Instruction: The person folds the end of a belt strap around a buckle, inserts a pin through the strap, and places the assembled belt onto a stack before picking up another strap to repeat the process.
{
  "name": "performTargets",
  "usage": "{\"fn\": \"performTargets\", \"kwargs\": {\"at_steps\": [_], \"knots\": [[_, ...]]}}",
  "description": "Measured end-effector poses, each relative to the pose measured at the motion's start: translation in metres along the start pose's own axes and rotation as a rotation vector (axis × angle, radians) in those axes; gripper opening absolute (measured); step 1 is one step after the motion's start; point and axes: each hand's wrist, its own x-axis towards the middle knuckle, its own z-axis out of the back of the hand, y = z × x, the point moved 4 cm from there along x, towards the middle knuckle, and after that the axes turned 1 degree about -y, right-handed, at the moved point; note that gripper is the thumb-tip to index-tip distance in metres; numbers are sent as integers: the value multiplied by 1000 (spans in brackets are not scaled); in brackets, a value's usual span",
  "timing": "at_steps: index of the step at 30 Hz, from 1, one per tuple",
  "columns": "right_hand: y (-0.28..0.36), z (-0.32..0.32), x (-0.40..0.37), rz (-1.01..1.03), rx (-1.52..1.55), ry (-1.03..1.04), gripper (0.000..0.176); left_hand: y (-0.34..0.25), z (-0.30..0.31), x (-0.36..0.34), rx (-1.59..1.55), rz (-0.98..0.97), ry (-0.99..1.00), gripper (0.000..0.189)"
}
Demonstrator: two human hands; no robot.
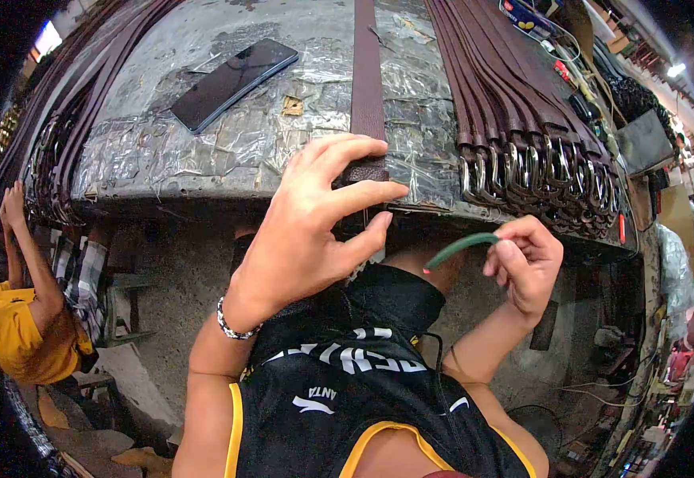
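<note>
A dark brown leather belt (pixel 368 88) runs lengthwise over the table to its near edge. My left hand (pixel 307 207) has its fingers curled over the belt's near end, with the thumb below the table edge. A thicker, folded-looking part of the belt shows between the fingers; the rest is hidden under the hand. To the right, just off the table edge, my right hand (pixel 529 263) pinches a thin, curved dark green tool (pixel 462 245) with a small red tip. The tip points left and down, apart from the belt.
Several brown belts with metal buckles (pixel 534 167) lie at the table's right edge, more belts (pixel 84 111) at the left. A phone (pixel 234 84) rests on the plastic-covered table (pixel 307 103). A person in a yellow shirt (pixel 28 334) sits at the left. Clutter fills the right side.
</note>
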Motion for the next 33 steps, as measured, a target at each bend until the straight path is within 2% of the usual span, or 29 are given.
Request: {"fn": "performTargets", "kwargs": {"at_steps": [3,4,7,11,15,16,19,29,33], "knots": [[-4,-6,10,-83,-177,-111,14,-3,-4,1,59,-12,-2,34],[-2,-1,5,-85,-135,-40,12,-3,-5,3,87,-20,-11,33],[3,-6,-1,20,-11,-68,11,-7,-9,5,116,-10,-22,25],[1,-22,5,76,157,-213,12,-5,-7,3,52,-48,-85,17],[6,-48,11,306,90,-246,9,3,3,-4,30,-6,-218,13],[2,-48,15,359,117,-171,9,6,4,-7,17,13,-216,13],[-3,-57,22,459,22,-190,9,9,6,-12,-6,27,-200,14],[-18,-58,22,434,107,-231,8,3,1,-8,22,-13,-157,26],[-18,-59,23,440,83,-253,8,2,-6,-5,22,-24,-165,26]]}}
